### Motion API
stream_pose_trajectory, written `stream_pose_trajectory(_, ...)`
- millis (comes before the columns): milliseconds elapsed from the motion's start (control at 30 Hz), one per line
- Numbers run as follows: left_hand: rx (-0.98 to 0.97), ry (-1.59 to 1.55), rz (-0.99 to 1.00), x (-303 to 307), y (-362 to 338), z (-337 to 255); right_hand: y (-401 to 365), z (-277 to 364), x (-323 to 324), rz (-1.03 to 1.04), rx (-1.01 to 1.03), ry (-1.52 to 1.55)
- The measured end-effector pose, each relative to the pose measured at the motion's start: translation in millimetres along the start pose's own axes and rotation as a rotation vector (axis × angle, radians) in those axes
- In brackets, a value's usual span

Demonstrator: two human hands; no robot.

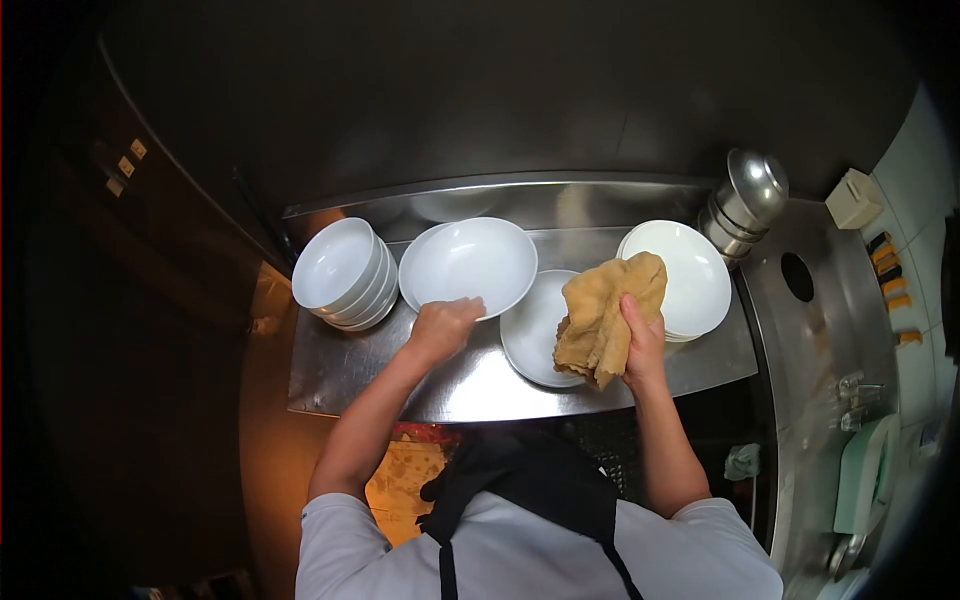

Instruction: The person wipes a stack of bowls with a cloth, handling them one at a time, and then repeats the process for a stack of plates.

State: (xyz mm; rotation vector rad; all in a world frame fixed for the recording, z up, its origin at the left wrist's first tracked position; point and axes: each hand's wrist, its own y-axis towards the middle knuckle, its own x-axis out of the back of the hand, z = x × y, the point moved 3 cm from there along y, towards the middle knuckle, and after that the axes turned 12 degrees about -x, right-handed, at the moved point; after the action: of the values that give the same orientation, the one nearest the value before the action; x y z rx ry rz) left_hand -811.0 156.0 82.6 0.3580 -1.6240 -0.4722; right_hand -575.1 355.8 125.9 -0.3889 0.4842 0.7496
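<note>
My left hand (pixel 445 328) is closed on the near rim of a shallow white bowl (pixel 475 262). Part of another white dish shows behind that bowl's left edge. A tan cloth (pixel 605 310) is bunched in my right hand (pixel 643 345), thumb on top. The cloth hangs over the right side of a white plate (pixel 530 330) and hides part of it. Right of the cloth is a stack of white plates (pixel 690 275), partly covered by it. At the left stands a tilted-looking stack of white bowls (pixel 335 265).
All the dishes rest on a stainless steel counter (pixel 460 390) with a raised back edge. Stacked metal bowls (pixel 745 200) stand at its right back corner. Further right, a metal worktop (pixel 810 350) has a round hole. Knives with yellow and black handles (pixel 890 275) line the tiled wall.
</note>
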Motion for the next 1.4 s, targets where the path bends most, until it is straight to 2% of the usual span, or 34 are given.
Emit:
stream_pose_trajectory(133,0.034,-0.007,-0.02,-9.7,-5.9,9.1,-6.2,4.2,6.1,-0.025,0.02,-0.014)
stream_pose_trajectory(367,0.148,-0.042,0.068,-15.3,-15.9,15.8,-9.0,13.2,10.4,-0.059,0.074,-0.074)
stream_pose_trajectory(533,0.157,-0.018,0.074,-19.6,-20.6,20.2,-9.9,15.8,11.2,-0.07,0.055,-0.012)
stream_pose_trajectory(633,0.173,0.021,0.265,-19.3,-21.1,21.5,-11.3,15.9,10.3,-0.078,0.067,-0.016)
stream_pose_trajectory(833,0.148,0.01,0.344,-26.4,-22.9,26.1,-12.4,21.2,17.2,-0.107,0.131,-0.113)
stream_pose_trajectory(967,0.096,0.055,0.114,-26.4,-26.7,18.5,-14.6,34.2,21.3,-0.123,0.191,-0.09)
stream_pose_trajectory(1033,0.022,0.099,-0.045,-11.9,-12.4,-15.0,-10.5,38.4,21.7,-0.158,0.28,-0.191)
stream_pose_trajectory(1067,-0.008,-0.097,-0.155,-26.8,-15.7,-29.9,-8.4,40.0,21.6,-0.176,0.323,-0.242)
stream_pose_trajectory(1133,-0.152,-0.298,-0.116,-39.6,-7.6,-73.7,-1.2,37.6,11.9,-0.183,0.388,-0.469)
stream_pose_trajectory(1167,-0.149,-0.294,-0.067,-53.5,-8.7,-90.4,3.4,35.2,6.7,-0.184,0.423,-0.583)
stream_pose_trajectory(1267,-0.058,-0.348,0.089,-75.6,-19.9,-107.9,19.1,13.3,-0.3,0.008,0.731,-1.172)
stream_pose_trajectory(1300,-0.017,-0.375,0.143,-79.5,-22.8,-109.6,18.3,8.3,-14.7,0.113,0.921,-1.27)
stream_pose_trajectory(1333,-0.032,-0.396,0.077,-78.9,-27.4,-113.1,16.9,0.3,-30.3,0.224,1.111,-1.361)
stream_pose_trajectory(1400,-0.06,-0.439,-0.059,-76.8,-38.0,-118.4,30.0,-35.3,-37.0,0.661,1.219,-1.52)
